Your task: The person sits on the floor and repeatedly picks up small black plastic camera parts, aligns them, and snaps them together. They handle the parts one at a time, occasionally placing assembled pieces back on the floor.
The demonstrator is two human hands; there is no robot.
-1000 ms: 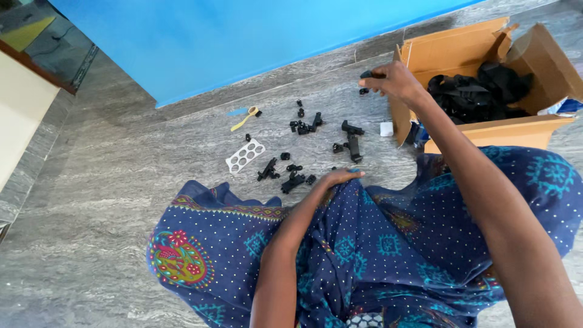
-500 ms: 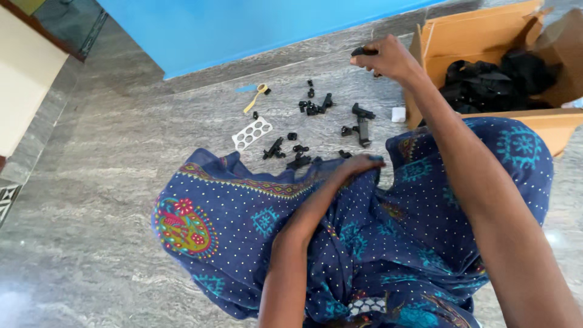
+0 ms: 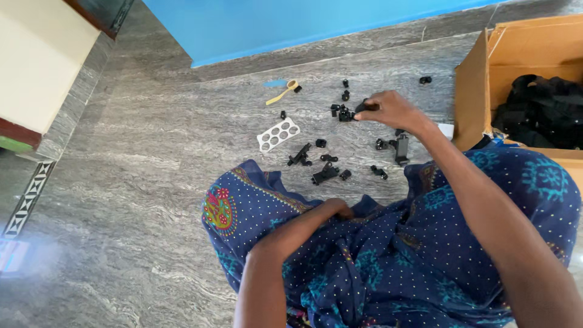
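Your right hand (image 3: 392, 111) reaches over the floor (image 3: 152, 182), fingers (image 3: 363, 110) pinching a small black part (image 3: 359, 107) beside the black cluster (image 3: 341, 112). Your left hand (image 3: 336, 209) rests curled in the blue cloth (image 3: 376, 267); I cannot tell whether it holds anything. Lifting the part calls for a firm pinch.

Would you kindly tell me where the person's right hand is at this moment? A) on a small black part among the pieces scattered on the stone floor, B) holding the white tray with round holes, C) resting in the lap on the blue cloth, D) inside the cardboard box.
A: the right hand reaches out over the grey floor with its fingertips on a small black part, away from the cardboard box.
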